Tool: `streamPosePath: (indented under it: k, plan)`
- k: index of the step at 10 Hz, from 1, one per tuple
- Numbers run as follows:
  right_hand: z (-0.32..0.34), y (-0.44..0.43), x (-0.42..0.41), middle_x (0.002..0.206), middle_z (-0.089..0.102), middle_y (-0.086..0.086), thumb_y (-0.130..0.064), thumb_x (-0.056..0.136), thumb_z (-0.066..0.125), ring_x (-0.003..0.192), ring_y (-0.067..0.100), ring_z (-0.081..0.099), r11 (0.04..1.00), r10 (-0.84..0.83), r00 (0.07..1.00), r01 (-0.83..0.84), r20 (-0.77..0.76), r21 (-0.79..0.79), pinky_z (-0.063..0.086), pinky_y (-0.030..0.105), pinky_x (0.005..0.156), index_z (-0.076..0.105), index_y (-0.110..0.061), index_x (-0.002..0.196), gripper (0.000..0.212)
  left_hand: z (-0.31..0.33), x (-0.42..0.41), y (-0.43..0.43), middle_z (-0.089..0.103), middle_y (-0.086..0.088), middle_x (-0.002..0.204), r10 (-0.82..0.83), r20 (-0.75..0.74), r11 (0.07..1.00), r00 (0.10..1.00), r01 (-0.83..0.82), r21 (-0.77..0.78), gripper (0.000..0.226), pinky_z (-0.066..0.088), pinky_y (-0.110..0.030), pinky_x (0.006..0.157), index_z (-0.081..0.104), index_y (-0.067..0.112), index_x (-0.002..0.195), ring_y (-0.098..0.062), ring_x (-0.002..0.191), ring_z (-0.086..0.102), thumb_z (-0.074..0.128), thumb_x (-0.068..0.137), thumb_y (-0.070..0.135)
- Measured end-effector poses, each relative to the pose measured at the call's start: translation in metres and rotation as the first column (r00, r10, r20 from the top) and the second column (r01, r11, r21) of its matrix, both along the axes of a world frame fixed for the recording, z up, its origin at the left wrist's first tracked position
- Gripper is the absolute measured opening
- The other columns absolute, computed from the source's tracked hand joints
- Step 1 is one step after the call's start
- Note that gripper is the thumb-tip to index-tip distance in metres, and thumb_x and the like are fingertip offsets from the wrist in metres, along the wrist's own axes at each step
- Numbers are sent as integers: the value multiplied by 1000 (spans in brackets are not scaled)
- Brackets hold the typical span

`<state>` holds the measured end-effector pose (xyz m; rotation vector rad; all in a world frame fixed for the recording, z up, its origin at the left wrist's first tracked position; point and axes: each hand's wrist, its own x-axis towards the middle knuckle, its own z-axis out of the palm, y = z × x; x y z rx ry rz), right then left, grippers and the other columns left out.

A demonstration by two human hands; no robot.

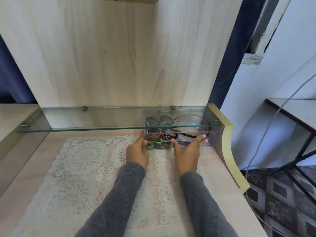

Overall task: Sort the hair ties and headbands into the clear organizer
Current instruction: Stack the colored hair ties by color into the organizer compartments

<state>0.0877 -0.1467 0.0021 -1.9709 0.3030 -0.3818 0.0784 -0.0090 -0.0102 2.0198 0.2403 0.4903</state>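
Clear organizer sat under glass shelf: coloured hair ties left, headbands right. Left hand gripped its end; right hand flat against front, fingers spread.

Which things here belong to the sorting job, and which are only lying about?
Job: clear organizer; hair ties and headbands inside it; left hand gripping its left end; right hand open against its front.
Lying about: glass shelf above; lace mat; side table at right.
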Motion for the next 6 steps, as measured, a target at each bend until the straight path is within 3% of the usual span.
streamPosePath:
  k: [1, 3, 4, 5, 6]
  plan:
    - [1, 1, -2, 156, -18, 14, -38, 83, 67, 143, 32, 16, 1000, 2, 1000, -2, 3, -6, 25, 27, 108, -14, -9, 149, 108, 0, 1, 1, 66, -9, 116, 15, 3, 1000, 1000, -15, -19, 39, 34, -8, 72, 49, 17, 136, -10, 89, 52, 46, 98, 9]
    - [1, -1, -6, 156, -20, 9, -39, 84, 65, 145, 28, 7, 999, 34, 999, -34, -6, -13, 21, 27, 110, -16, -12, 149, 107, 1, -2, 3, 65, -7, 119, -5, -4, 999, 1000, 5, 52, 40, 37, -13, 76, 46, 20, 139, -9, 91, 54, 44, 99, 15]
    - [-4, -2, -11, 158, -15, 6, -44, 86, 61, 145, 26, 4, 996, 45, 999, -45, -3, -79, 17, 28, 110, -10, -16, 150, 100, 1, -10, 7, 56, 0, 133, -90, -6, 984, 996, 90, 153, 44, 41, -23, 95, 39, 24, 143, -17, 116, 55, 42, 99, 24]
    - [-9, 1, -20, 157, 10, 9, -49, 86, 57, 143, 25, 13, 962, 19, 998, -3, 57, -273, 19, 34, 113, 11, -15, 150, 86, 2, -20, 15, 45, 6, 142, -89, -31, 969, 996, 94, 229, 48, 31, -24, 101, 33, 27, 145, -15, 128, 44, 43, 98, 32]
    - [-8, 5, -38, 137, 45, 6, -45, 86, 59, 128, 22, 38, 926, 102, 977, -26, 185, -377, 35, 36, 107, 43, -15, 135, 60, 7, -45, 25, 49, 8, 134, -71, -12, 945, 997, 71, 319, 48, 36, -23, 102, 38, 28, 141, -11, 121, 46, 49, 95, 33]
